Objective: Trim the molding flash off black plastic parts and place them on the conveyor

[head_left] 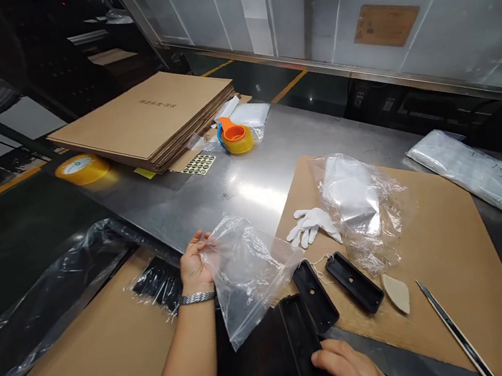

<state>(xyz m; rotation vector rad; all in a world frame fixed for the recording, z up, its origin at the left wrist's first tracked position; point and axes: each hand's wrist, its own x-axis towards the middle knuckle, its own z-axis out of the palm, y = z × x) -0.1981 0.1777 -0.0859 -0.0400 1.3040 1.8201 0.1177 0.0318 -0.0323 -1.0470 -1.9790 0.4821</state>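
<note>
In the left hand [195, 263], a clear bag [250, 270] — in the right hand [353, 369], a black case [299, 335].
Left fingers pinch the bag's edge; right fingers clamp the case's near end. Beyond the right hand lie two black trays [364, 292] — farther on, a white glove [315, 223] on brown cardboard [442, 241].

- your bag [244, 270]: clear, glossy, wrinkly plastic
- your tray [298, 332]: smooth black plastic look, kinda matt
- your tabletop [177, 199]: shiny metal
- cardboard sheet [443, 247]: dull, papery
</note>
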